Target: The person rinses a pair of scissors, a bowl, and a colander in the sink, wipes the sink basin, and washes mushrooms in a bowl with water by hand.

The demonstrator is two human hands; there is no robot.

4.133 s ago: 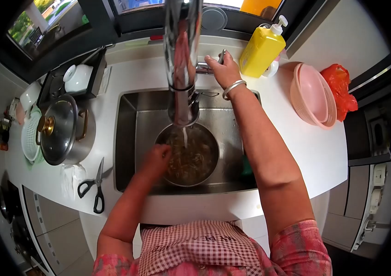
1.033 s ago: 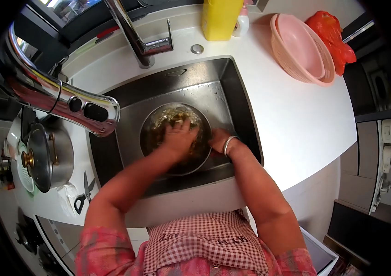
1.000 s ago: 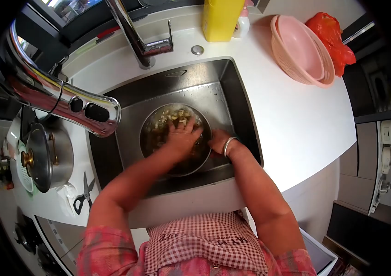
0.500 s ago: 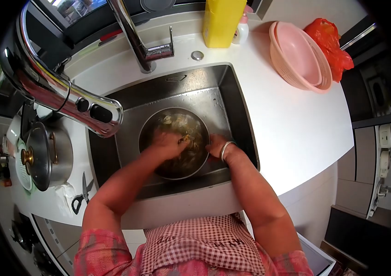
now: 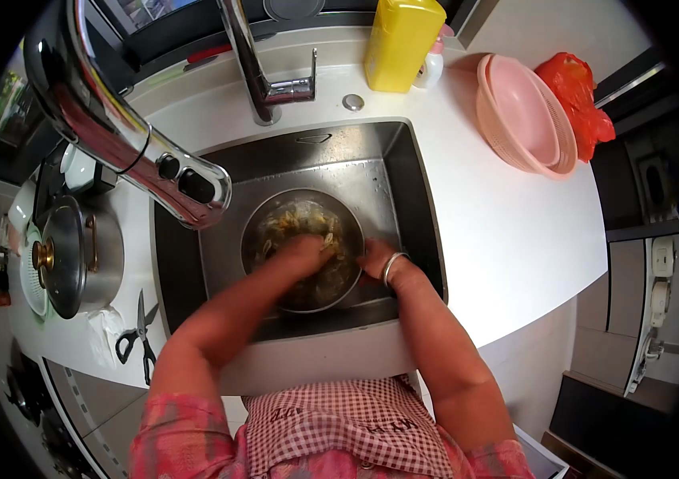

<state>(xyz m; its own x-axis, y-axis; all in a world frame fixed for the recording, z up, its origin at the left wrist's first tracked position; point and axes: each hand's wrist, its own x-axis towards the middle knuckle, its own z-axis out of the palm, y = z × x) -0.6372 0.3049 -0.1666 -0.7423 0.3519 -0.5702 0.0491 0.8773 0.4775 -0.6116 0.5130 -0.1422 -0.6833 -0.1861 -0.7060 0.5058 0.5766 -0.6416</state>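
A round metal bowl (image 5: 255, 214) sits in the sink basin (image 5: 403, 184). It holds murky water and loose yellowish-brown pieces (image 5: 303, 219), too blurred to name. My left hand (image 5: 306, 254) is down in the bowl among these pieces, its fingers hidden by the water and smeared by motion. At the bowl's right rim is my right hand (image 5: 376, 259), with a silvery bangle on the wrist; its fingers hold the rim.
A large chrome faucet head (image 5: 188, 188) hangs over the sink's left side. To the left stand a lidded pot (image 5: 104, 259) and black scissors (image 5: 141, 327). On the right counter are pink baskets (image 5: 523, 120) and a red plastic bag (image 5: 575, 100); behind stands a yellow container (image 5: 403, 44).
My left hand has shifted slightly right and down within the bowl, and the pieces in the water have swirled. My right hand stays at the rim. The whole view has tilted slightly.
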